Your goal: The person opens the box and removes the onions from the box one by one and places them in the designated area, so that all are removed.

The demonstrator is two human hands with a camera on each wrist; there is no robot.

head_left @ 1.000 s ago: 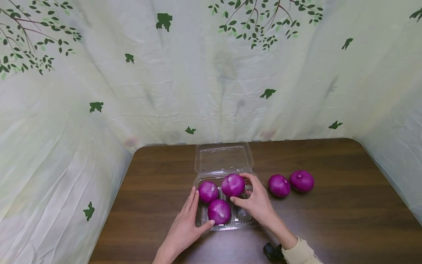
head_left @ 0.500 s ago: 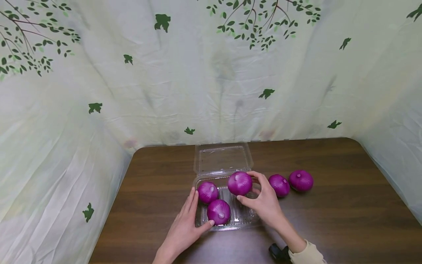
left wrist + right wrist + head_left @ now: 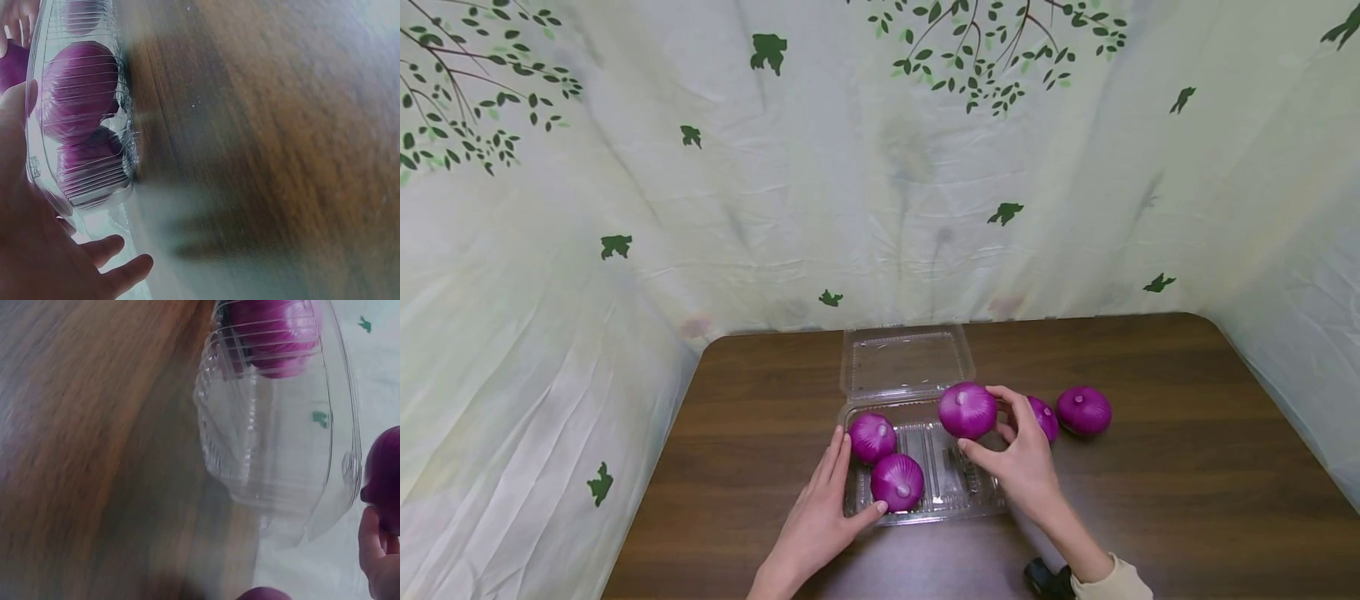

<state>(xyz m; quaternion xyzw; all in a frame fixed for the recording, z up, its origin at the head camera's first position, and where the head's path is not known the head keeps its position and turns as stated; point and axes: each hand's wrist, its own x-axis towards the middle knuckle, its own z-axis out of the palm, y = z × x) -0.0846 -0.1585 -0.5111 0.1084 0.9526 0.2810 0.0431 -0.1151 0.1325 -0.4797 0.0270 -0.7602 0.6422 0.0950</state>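
Observation:
A clear plastic clamshell box [image 3: 951, 483] lies open on the table in the head view. Two red onions sit at its left side, one behind [image 3: 873, 437] and one in front [image 3: 897, 482]. My left hand [image 3: 816, 521] rests along the box's left side with straight fingers, its thumb at the front rim near the front onion. My right hand [image 3: 1026, 467] grips another red onion [image 3: 967, 410] between thumb and fingers, raised over the box's back right corner. In the right wrist view this onion [image 3: 386, 475] appears above the box's rim [image 3: 353, 425].
The box's lid [image 3: 908, 362] lies folded back toward the curtain [image 3: 917, 250]. On the table [image 3: 1187, 467], right of the box, two more red onions stand, one partly hidden [image 3: 1047, 419] behind my right hand and one in view [image 3: 1084, 411].
My right hand has lifted its onion away from the other two and carried it to the right over the box. My left hand has stayed at the box's left side.

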